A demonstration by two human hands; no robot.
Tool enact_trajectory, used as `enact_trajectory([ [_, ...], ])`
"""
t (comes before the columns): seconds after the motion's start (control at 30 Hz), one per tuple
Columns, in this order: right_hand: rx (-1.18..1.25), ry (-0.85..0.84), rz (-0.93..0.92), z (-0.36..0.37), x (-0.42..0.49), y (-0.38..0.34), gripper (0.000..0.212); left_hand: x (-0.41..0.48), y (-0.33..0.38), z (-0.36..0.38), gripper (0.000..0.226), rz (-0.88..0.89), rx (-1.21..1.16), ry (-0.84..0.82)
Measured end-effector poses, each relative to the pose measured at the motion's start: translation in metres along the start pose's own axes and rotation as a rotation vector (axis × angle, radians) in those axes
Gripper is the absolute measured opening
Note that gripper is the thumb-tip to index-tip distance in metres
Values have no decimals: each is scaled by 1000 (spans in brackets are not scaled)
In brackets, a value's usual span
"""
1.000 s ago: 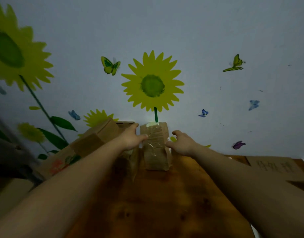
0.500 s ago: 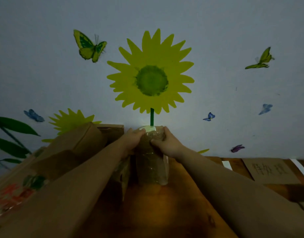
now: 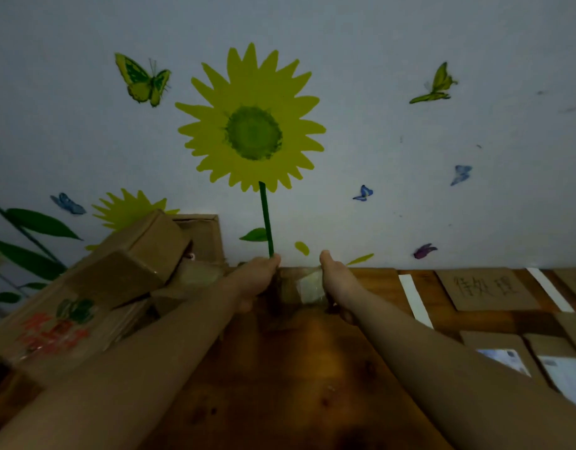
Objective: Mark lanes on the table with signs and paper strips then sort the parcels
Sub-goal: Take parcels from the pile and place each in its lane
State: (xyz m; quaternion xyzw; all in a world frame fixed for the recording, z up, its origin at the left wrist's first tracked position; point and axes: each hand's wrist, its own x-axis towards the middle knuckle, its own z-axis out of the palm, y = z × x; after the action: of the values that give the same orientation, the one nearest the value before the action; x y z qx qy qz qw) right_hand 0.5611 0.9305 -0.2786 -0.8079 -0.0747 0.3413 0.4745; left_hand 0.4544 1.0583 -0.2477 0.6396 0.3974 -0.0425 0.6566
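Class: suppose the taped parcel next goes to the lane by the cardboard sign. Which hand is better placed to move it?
Probably the right hand: it grips the parcel on the side facing the sign, while the left hand sits on the far side.

Dim light. Both bare arms stretch over the wooden table [image 3: 296, 368] toward the wall [image 3: 410, 43]. Left hand [image 3: 257, 277] and right hand [image 3: 337, 277] grip a small tape-wrapped parcel [image 3: 299, 287] from either side, close to the wall; whether it rests on the table cannot be told. Left of the arms, a heap of cardboard boxes [image 3: 134, 258], one tilted on top. To the right, a white paper strip [image 3: 415, 300], then a cardboard sign [image 3: 488, 289] with handwritten characters lying flat, then a second strip [image 3: 550, 289]. Nearer, two labelled parcels [image 3: 504, 355] side by side. A sunflower sticker [image 3: 252, 125] and butterfly stickers [image 3: 143, 79] on the wall.
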Motion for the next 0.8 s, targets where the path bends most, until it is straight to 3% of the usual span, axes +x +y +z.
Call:
enact_trajectory([
  [0.13,85,-165,109,3,-37,23,45,-34,-57,24,43,-167,-17,6],
  [0.2,-19,-201,9,3,-50,39,24,-52,-77,34,44,-218,-91,-14],
  [0.3,94,-171,-69,-2,-71,58,15,-72,-94,46,36,-167,-252,34],
  [0.4,316,-194,-127,-11,-95,65,21,-100,-96,56,24,-75,-453,0],
  [0.5,437,-245,-256,-20,-128,56,32,-121,-96,59,48,83,-612,5],
  [0.57,439,-258,-325,-29,-149,46,39,-137,-90,57,63,186,-598,37],
  [0.7,387,-245,-357,-50,-188,27,23,-170,-75,40,82,283,-552,11],
  [0.8,359,-205,-330,-57,-215,13,47,-198,-69,26,80,365,-432,-50],
])
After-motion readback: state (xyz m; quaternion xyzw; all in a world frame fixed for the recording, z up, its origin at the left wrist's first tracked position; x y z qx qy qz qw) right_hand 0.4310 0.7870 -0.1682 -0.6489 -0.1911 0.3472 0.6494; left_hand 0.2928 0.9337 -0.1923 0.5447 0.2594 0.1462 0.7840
